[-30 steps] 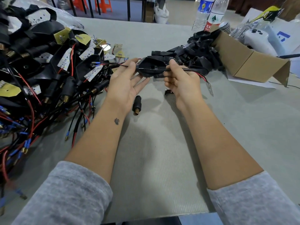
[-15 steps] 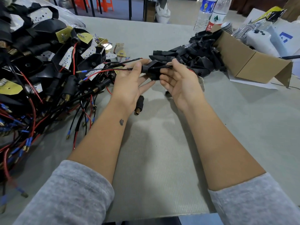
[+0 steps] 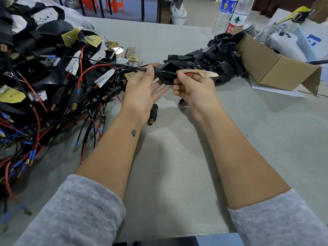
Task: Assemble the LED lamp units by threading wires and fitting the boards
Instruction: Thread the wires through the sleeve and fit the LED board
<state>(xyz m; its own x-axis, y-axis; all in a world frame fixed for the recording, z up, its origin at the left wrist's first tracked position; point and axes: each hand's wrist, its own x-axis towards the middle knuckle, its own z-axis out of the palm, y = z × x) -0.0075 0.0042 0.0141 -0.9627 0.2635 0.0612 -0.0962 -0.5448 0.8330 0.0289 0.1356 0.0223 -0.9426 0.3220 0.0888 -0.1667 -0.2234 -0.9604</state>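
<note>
Left hand (image 3: 142,89) pinches black wire (image 3: 136,68) by black lamp shell (image 3: 166,73). Right hand (image 3: 193,87) grips shell, thumb on red wire; small board (image 3: 207,74) sticks out right. Held above gray table (image 3: 177,174), between wire pile (image 3: 44,77) and cardboard box (image 3: 276,68). Open room near arms. Since earlier: board now pulled clear past right hand.

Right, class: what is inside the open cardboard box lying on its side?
Black lamp housings spill from the cardboard box mouth onto the table. Its brown walls hide whatever lies deeper inside.
</note>
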